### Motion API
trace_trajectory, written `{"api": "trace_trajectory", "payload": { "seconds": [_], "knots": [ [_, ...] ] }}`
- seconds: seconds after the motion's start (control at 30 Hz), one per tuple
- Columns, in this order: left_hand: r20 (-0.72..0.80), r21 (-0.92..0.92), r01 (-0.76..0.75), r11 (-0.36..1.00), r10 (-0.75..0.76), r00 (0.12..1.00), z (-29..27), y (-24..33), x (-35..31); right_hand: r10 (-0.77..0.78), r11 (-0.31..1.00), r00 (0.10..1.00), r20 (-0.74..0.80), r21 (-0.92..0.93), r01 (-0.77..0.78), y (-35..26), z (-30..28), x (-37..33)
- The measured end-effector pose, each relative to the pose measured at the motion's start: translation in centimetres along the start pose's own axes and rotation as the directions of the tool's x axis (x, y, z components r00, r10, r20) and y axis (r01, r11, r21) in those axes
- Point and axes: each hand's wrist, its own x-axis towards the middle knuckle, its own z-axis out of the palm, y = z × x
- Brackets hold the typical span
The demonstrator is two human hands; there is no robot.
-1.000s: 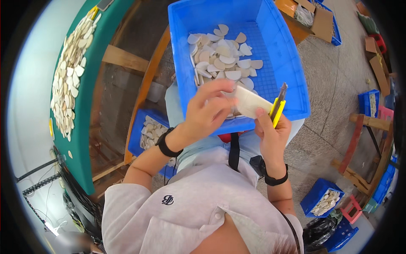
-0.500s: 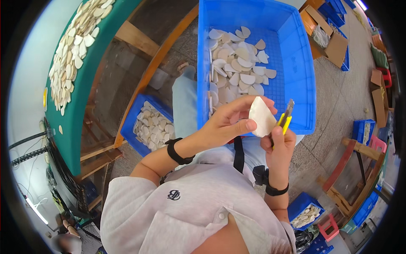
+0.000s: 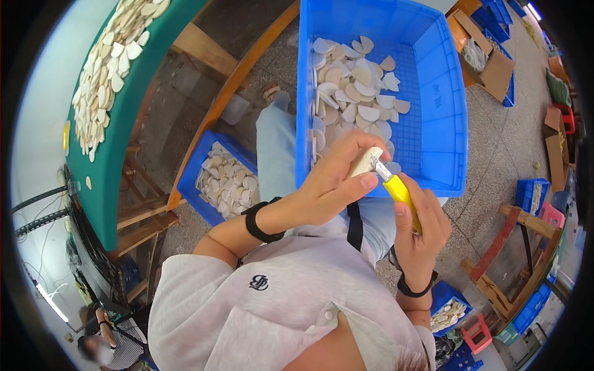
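Between thumb and fingers, my left hand (image 3: 334, 179) grips a cream, half-round flat piece (image 3: 365, 162), now turned so that its narrow edge faces up and toward the right. My right hand (image 3: 423, 222) is wrapped round a yellow utility knife (image 3: 402, 201). The knife's metal blade end meets the edge of the piece, and its handle slants down to the right. Just beyond both hands stands a large blue bin (image 3: 436, 99), with a heap of similar half-round pieces (image 3: 356, 83) toward its left side. The bin's near wall is partly hidden by my left hand.
To the left, a green-topped table (image 3: 133, 111) carries a long pile of cream pieces. A smaller blue bin (image 3: 213, 213) full of pieces stands below it. Cardboard boxes (image 3: 495, 74), a wooden frame (image 3: 495, 272) and a red stool (image 3: 477, 334) are at right. Another person (image 3: 114, 346) is at lower left.
My left hand has tilted the piece from broad face to edge. My right hand has swung the knife round, and its blade now touches the piece. The view has shifted slightly.
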Motion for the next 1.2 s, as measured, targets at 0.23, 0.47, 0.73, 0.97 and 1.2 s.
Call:
{"api": "trace_trajectory", "payload": {
  "seconds": [0.23, 0.47, 0.73, 0.97, 1.2],
  "knots": [
    [-0.003, 0.260, -0.061, 0.964, 0.064, 0.998, -0.4, 0.5, 0.1, -0.025, 0.997, 0.999, 0.027, -0.070, 0.027, -0.4, -0.4, 0.0],
    [-0.100, 0.300, -0.083, 0.950, 0.118, 0.988, -0.2, 0.3, -0.1, -0.054, 0.989, 0.998, 0.037, -0.138, 0.059, -0.6, -0.3, 0.0],
    [-0.151, 0.361, -0.145, 0.921, 0.212, 0.966, -0.4, -0.5, 0.1, -0.102, 0.963, 0.995, 0.018, -0.248, 0.103, -0.3, 0.1, -0.1],
    [-0.183, 0.377, -0.127, 0.917, 0.208, 0.961, -0.3, -0.8, -0.3, -0.062, 0.970, 0.998, -0.002, -0.235, 0.060, -0.3, 1.1, 0.0],
    [0.018, -0.526, 0.192, 0.829, -0.215, 0.976, -0.7, -0.2, 0.1, 0.038, 0.999, 0.987, -0.157, 0.014, -0.037, 0.0, 0.8, 0.2]
  ]
}}
